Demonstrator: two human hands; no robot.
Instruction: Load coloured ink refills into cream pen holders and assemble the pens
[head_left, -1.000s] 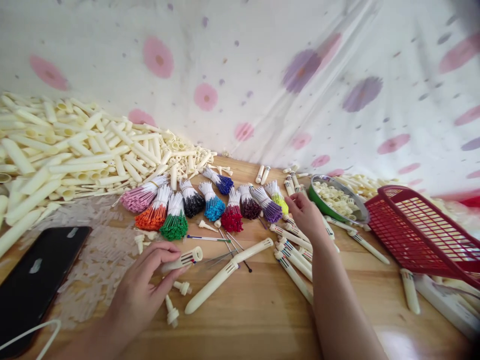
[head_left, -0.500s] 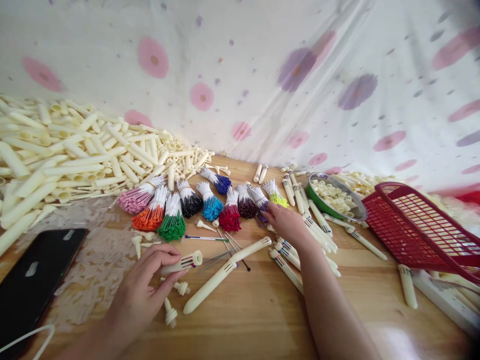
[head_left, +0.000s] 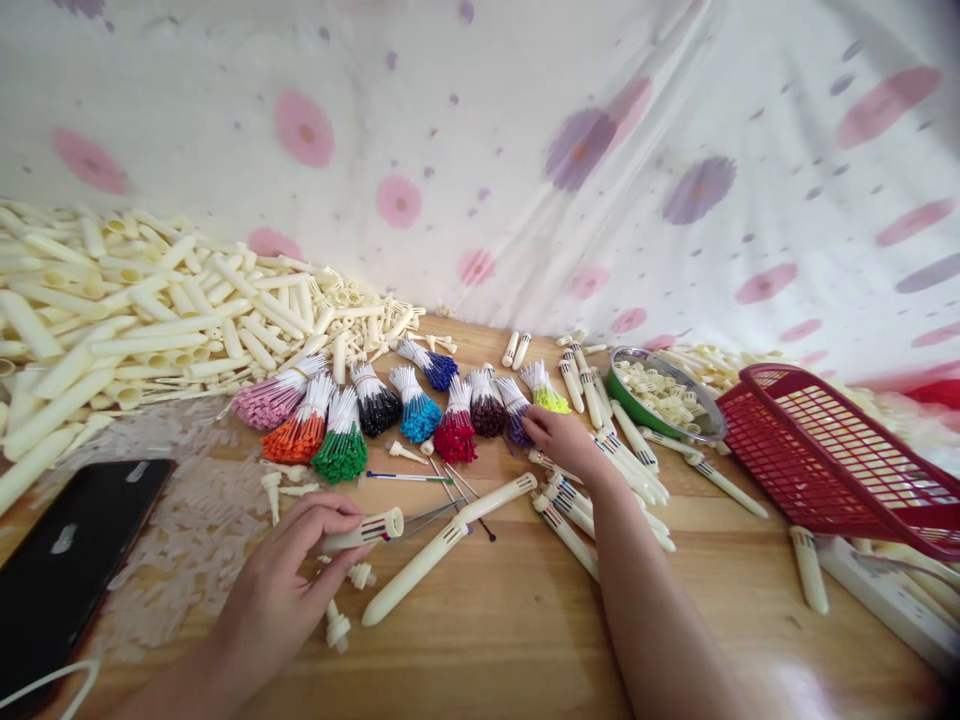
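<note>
My left hand (head_left: 289, 575) is closed round a slotted cream pen barrel (head_left: 364, 530), its open end pointing right and coloured tips showing in the slots. At the bundle of purple-tipped pen refills (head_left: 514, 405), my right hand (head_left: 559, 440) has its fingers pinched together on the purple tips, which they partly cover. Beside that bundle lie a yellow bundle (head_left: 545, 388), a dark brown bundle (head_left: 487, 405) and a red bundle (head_left: 456, 425). Between my hands are a long cream pen barrel (head_left: 416, 575), tweezers (head_left: 435, 513) and several loose refills (head_left: 409, 477).
A heap of cream barrels (head_left: 150, 300) fills the back left. Near it lie a black phone (head_left: 75, 560) and clear plastic bits (head_left: 176, 530). Filled pens (head_left: 566, 535), a green bowl (head_left: 622, 390) of small parts, a red basket (head_left: 825, 450) and a power strip (head_left: 892, 600) are on the right.
The view has shifted slightly. My right fingers have stayed at the purple bundle, and my left hand still holds the slotted barrel in nearly the same place.
</note>
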